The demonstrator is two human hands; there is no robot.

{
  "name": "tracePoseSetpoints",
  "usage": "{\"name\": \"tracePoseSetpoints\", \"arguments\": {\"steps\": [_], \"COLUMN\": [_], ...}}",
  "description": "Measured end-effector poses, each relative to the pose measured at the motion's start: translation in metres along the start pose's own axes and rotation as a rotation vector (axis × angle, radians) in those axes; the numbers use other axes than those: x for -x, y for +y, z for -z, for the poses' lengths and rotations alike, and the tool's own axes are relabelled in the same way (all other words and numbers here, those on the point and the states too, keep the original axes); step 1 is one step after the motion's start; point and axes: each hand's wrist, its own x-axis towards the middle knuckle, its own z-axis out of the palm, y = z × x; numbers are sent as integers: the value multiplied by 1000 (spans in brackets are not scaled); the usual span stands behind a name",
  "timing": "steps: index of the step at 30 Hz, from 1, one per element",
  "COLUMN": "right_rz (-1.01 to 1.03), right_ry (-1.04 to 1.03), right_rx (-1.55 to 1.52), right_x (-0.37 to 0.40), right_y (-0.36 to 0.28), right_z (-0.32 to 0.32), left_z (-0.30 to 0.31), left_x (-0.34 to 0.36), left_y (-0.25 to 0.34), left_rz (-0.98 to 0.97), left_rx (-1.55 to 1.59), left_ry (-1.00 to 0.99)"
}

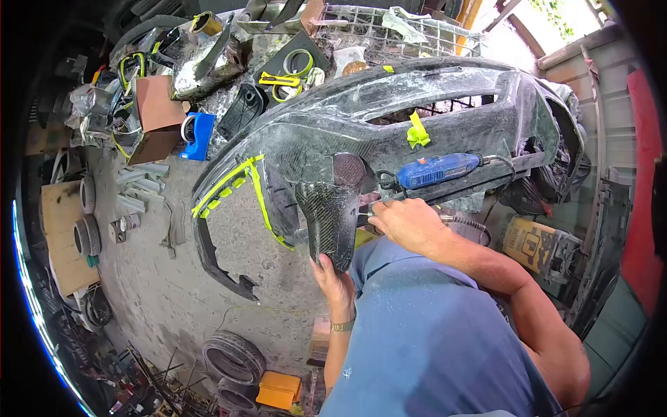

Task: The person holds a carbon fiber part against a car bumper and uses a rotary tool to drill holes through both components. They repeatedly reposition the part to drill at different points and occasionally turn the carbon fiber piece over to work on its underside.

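My left hand (332, 283) grips the lower end of a dark, glossy carbon-fibre part (329, 219), thumb on its face. White dust covers the part, which tapers and stands in front of a large black bumper (299, 142). At its right edge, my right hand (406, 224) is closed round a slim handpiece, mostly hidden by the fingers. A ribbed flexible shaft (467, 224) runs out behind that hand. Just above it, a blue rotary tool (439, 170) lies on the bumper. The tip of the handpiece is hidden.
Yellow-green tape (260, 201) marks the bumper's left side. Behind it are tape rolls (297, 62), a yellow cutter (279, 80), a blue tape dispenser (199, 136) and a cardboard box (156, 111). Tyres (234, 356) and an orange block (278, 390) are on the floor.
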Motion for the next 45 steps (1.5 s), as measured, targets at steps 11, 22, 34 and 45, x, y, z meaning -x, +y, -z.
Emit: {"name": "tracePoseSetpoints", "arguments": {"steps": [11, 22, 34, 45], "right_rz": [1, 18, 17, -40], "right_ry": [-29, -8, -11, -25], "right_rx": [-16, -58, -98, -56], "right_x": [1, 0, 1, -2], "right_y": [-2, 1, 0, 0], "right_z": [6, 4, 4, 6], "left_z": [-1, -1, -1, -5], "left_x": [1, 0, 0, 2], "left_y": [-3, -4, -2, 2], "left_rz": [-38, -58, -61, -78], "left_rx": [-25, -37, -71, -89], "left_ry": [7, 33, 33, 33]}}
